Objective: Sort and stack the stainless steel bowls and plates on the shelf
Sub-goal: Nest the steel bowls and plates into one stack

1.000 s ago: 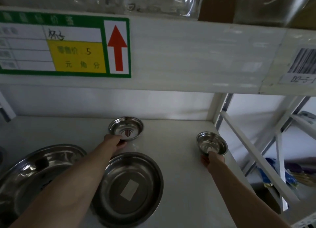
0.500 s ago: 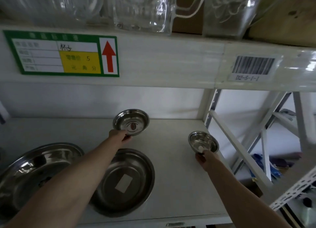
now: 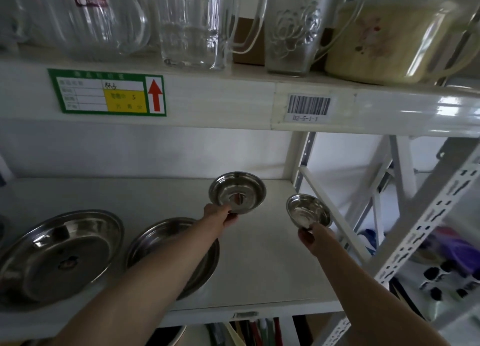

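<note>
My left hand (image 3: 220, 214) grips the near rim of a small steel plate (image 3: 237, 191) and holds it tilted above the white shelf (image 3: 259, 262). To its right, my right hand (image 3: 310, 235) pinches the near rim of a small steel bowl (image 3: 307, 210), also lifted and tilted toward me. Below my left forearm a medium steel plate (image 3: 205, 265) lies on the shelf, partly hidden by the arm. A large steel plate (image 3: 59, 252) rests at the left.
The upper shelf carries glass jugs (image 3: 192, 26) and a beige pot (image 3: 389, 39), with a green price label (image 3: 106, 92) and a barcode sticker (image 3: 308, 107) on its edge. White and grey shelf uprights (image 3: 420, 226) stand at the right. Items hang below the shelf.
Both hands have lifted their dishes off the shelf and tilted them toward me. The view has pulled back and up, bringing the upper shelf's glassware into sight.
</note>
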A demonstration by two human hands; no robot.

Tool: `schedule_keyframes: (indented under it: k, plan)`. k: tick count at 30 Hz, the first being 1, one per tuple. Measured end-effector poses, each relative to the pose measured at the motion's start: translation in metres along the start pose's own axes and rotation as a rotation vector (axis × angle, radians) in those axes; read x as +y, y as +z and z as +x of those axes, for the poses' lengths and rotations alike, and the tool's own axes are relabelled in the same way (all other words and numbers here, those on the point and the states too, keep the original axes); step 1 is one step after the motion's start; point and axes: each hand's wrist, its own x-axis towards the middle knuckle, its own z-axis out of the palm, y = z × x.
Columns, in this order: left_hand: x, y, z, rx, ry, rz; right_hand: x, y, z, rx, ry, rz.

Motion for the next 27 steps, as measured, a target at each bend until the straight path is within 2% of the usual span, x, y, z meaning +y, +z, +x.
schedule_keyframes:
  k: [8, 17, 27]
  plan:
    - [-0.053, 0.028, -0.058, -0.014, -0.074, -0.038, -0.009, -0.031, -0.017, 0.037, -0.012, -0.028]
    - [-0.087, 0.024, -0.106, 0.022, -0.205, -0.084, -0.002, -0.053, -0.034, 0.132, 0.035, -0.070]
    - [-0.115, 0.004, -0.120, 0.104, -0.228, -0.075, 0.023, -0.072, -0.029, 0.063, 0.059, -0.235]
